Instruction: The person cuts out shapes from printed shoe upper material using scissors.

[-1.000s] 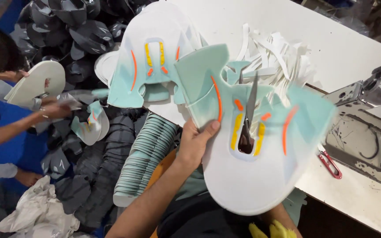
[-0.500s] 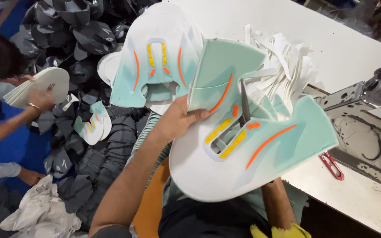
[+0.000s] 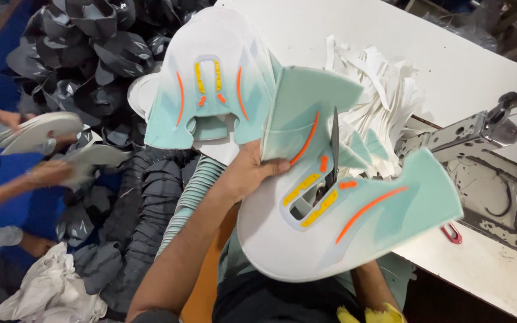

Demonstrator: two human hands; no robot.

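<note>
left grip [image 3: 249, 173] pinching mint-white shoe upper [image 3: 342, 221], scissors [image 3: 332, 152] mid-trim in its opening; right grip hidden; trimmed strips [image 3: 378, 84] heaped on counter [image 3: 450, 60].

Bright, even light from above, with no single lamp in view. The white table [image 3: 342, 36] is the brightest area and close to washed out towards its far edge, though without hard glare. Shadows are soft: the left hand [image 3: 249, 173] casts a faint shade on the mint and white shoe panel [image 3: 330, 227] it grips, and the space under the table's near edge is dark. The dark cut pieces [image 3: 91, 42] at the upper left show small glossy highlights. Focus is sharpest on the panel and the scissors blade [image 3: 334, 149]. Another person's hands [image 3: 49, 173] at the left edge are smeared (motion blur). Wide-angle stretching bends the corners slightly.
</note>
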